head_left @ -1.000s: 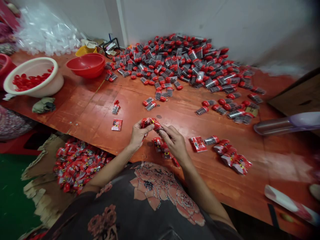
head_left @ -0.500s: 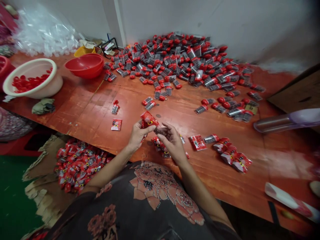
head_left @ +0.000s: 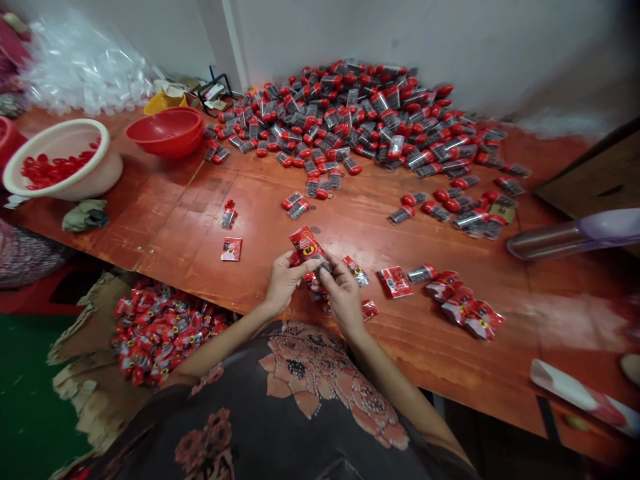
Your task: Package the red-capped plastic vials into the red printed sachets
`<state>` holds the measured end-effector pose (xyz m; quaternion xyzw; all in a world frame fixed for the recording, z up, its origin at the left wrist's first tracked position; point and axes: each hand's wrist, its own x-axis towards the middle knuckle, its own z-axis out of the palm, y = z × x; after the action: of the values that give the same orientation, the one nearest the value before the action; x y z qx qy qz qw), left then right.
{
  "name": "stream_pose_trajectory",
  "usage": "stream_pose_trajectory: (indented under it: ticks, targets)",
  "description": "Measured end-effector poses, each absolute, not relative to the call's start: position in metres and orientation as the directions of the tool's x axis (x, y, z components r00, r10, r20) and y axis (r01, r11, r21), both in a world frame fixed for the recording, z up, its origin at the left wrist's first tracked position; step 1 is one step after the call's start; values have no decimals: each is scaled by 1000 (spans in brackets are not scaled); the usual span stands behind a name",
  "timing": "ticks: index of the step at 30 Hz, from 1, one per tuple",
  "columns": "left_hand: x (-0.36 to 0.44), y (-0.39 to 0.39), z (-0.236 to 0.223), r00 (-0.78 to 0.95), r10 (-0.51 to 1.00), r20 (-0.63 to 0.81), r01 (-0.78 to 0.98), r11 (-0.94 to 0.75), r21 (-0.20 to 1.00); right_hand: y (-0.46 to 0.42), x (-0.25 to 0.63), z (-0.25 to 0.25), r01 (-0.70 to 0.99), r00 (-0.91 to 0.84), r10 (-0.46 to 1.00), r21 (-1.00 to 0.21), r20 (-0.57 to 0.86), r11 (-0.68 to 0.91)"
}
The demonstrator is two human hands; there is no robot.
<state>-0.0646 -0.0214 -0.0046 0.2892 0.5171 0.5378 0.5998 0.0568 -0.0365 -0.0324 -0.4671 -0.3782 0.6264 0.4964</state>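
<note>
My left hand [head_left: 285, 283] is closed around a red printed packet [head_left: 307, 243], its top tilted up and away from me. My right hand [head_left: 344, 293] pinches at the packet's lower end, against a dark clear-walled piece [head_left: 323, 265]; my fingers partly cover it, and I cannot tell if it is inside the packet. Below and beside my hands lie more red packets [head_left: 356, 270]. To the right are a flat red packet [head_left: 396, 282], a clear tube with a red cap [head_left: 423, 273] and several filled packets [head_left: 465, 308] in a row.
A large heap of red-capped tubes [head_left: 350, 113] lies against the wall. At the left stand a white bowl [head_left: 113, 167] of red caps and a red bowl [head_left: 165, 133]. Beneath the table edge is a cardboard box [head_left: 95, 333] of filled packets [head_left: 165, 333]. A long clear tube [head_left: 545, 247] lies right.
My hands have come closer together, the right one moving left and down to the packet's lower end. The packet has shifted slightly right and turned more upright.
</note>
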Motion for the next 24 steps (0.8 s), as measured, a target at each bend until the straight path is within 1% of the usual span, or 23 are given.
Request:
stream_pose_trajectory:
  ticks: [5, 7, 10, 11, 12, 14, 16, 18, 19, 21, 23, 24]
  targets:
    - [-63, -26, -6, -114, 940, -322, -339, 268, 902, -40, 59, -33, -204, -87, 978, -957, -191, -206]
    - [-65, -26, -5, -107, 936, -335, -348, 280, 895, -37, 65, -30, -93, -109, 986, -986, -125, -136]
    - [-70, -24, -4, -101, 940, -327, -343, 276, 898, -30, 75, -25, 137, -165, 986, -990, 17, 40]
    - [-72, -23, -3, -94, 943, -320, -337, 272, 901, -29, 77, -23, 177, -183, 982, -981, 46, 79]
    - [-74, -22, -2, -78, 946, -315, -328, 275, 904, -28, 79, -21, 184, -193, 980, -979, 54, 90]
    - [-78, -20, 0, -24, 949, -315, -302, 294, 907, -28, 81, -20, 110, -209, 978, -994, 1, 24]
    - [-81, -19, 1, 45, 946, -322, -276, 321, 906, -29, 81, -20, -15, -236, 967, -995, -96, -103]
    - [-83, -18, 1, 72, 944, -321, -265, 329, 906, -32, 78, -21, -108, -249, 954, -974, -166, -197]
    - [-83, -18, 1, 55, 947, -318, -268, 320, 908, -33, 77, -22, -136, -243, 953, -966, -181, -218]
    - [-79, -19, -1, -40, 951, -307, -290, 283, 914, -36, 73, -25, -173, -218, 958, -958, -188, -227]
    - [-72, -23, -5, -121, 941, -316, -327, 263, 908, -38, 70, -28, -183, -191, 966, -960, -177, -212]
    - [-68, -25, -7, -131, 935, -330, -354, 267, 897, -38, 69, -29, -170, -171, 972, -967, -161, -190]
